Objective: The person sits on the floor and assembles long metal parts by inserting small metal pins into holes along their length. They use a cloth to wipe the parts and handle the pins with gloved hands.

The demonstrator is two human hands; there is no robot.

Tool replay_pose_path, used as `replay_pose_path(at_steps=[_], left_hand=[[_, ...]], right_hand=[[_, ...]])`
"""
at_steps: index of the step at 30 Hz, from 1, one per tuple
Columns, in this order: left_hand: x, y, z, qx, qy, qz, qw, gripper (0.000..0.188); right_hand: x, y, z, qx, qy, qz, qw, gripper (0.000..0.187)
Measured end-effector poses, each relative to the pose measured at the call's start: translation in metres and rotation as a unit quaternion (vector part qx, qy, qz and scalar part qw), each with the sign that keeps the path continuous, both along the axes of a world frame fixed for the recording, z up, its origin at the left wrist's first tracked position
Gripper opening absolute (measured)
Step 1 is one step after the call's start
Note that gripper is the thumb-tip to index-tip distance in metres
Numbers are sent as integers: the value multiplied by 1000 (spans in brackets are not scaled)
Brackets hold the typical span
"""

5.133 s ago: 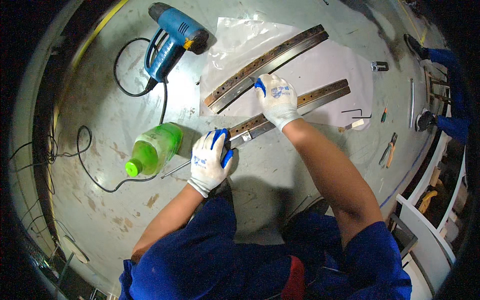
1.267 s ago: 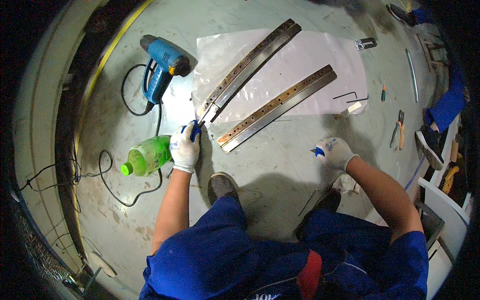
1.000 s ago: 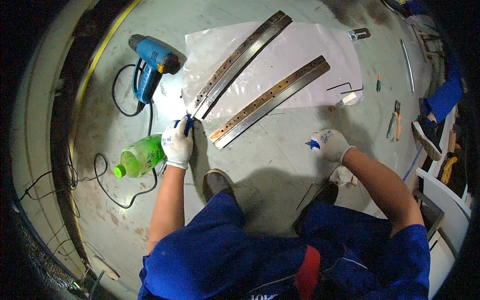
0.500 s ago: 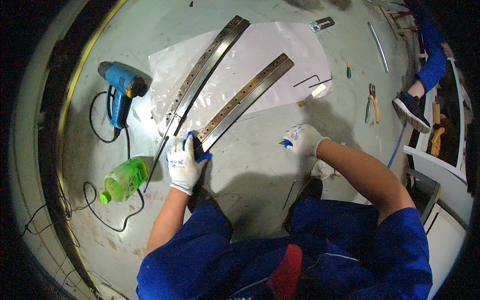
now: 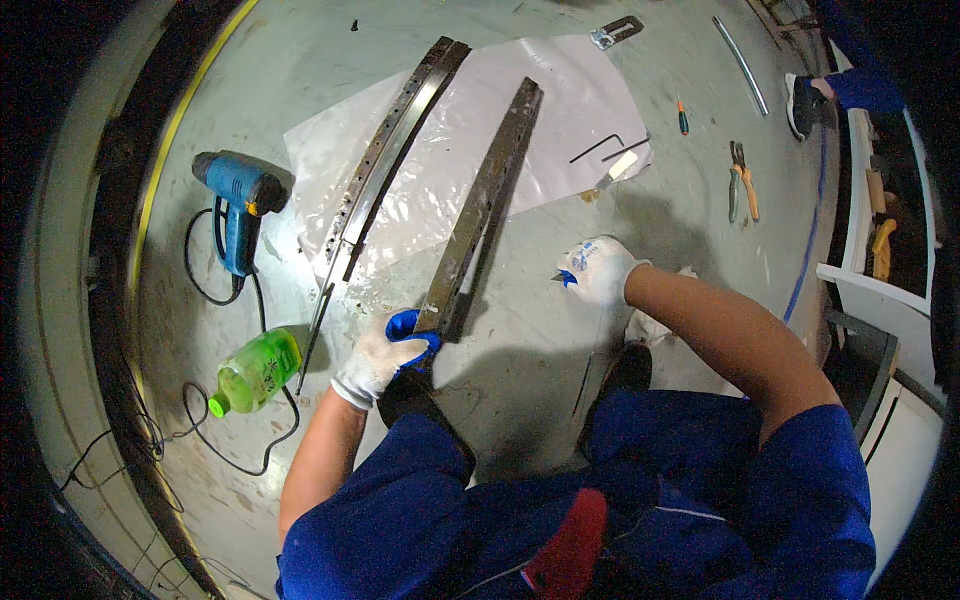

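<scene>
My left hand [image 5: 378, 362], in a white glove with blue fingertips, is closed round the near end of a long metal bar [image 5: 478, 215]. The bar is tilted, turned with a dull brownish face up, and its far end lies over the white sheet [image 5: 570, 95]. A second, slightly curved metal bar [image 5: 395, 145] with a row of holes rests on the sheet to the left. Off to the right, my right hand [image 5: 600, 270], gloved too, is held above the floor with its fingers closed. A small dark pointed tip sticks out from them; the rest is hidden.
At left lie a blue heat gun [image 5: 235, 200] with its cord and a green liquid bottle [image 5: 255, 370]. Hex keys [image 5: 597, 147], a scraper [image 5: 618, 168], pliers [image 5: 742, 185], a screwdriver [image 5: 682, 115] and a metal tube [image 5: 740, 65] lie to the right. Another person's shoe [image 5: 802, 105] is at far right.
My left hand has turned the nearer bar over, hiding its holed, shiny side, and swung it more upright in view. My right hand has barely moved. The other person's foot has shifted farther away.
</scene>
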State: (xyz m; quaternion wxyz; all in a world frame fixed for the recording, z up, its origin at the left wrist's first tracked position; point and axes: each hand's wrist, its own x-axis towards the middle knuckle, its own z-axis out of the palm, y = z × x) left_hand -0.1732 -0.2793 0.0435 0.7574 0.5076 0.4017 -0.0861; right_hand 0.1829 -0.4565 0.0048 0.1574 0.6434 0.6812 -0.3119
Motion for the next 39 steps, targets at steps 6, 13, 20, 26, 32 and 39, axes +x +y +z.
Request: replay_pose_path(at_steps=[6, 13, 20, 26, 32, 39], left_hand=[[2, -37, -9, -323, -128, 164, 923, 55], [4, -39, -9, -353, -150, 168, 908, 61], [6, -45, -9, -328, -130, 168, 920, 66], [-1, -43, -19, -348, -135, 158, 914, 67], [1, -45, -18, -338, -115, 186, 916, 66], [-5, -43, -26, -369, -122, 178, 904, 63]], right_hand=[[-5, 8, 12, -52, -17, -10, 998, 30], [-7, 14, 21, -104, -15, -32, 994, 34], [-6, 14, 15, -98, -23, -21, 995, 31], [-6, 16, 19, -79, -17, -13, 997, 29], [-4, 14, 16, -86, -18, -10, 996, 30], [-3, 17, 15, -106, -9, -16, 994, 31]])
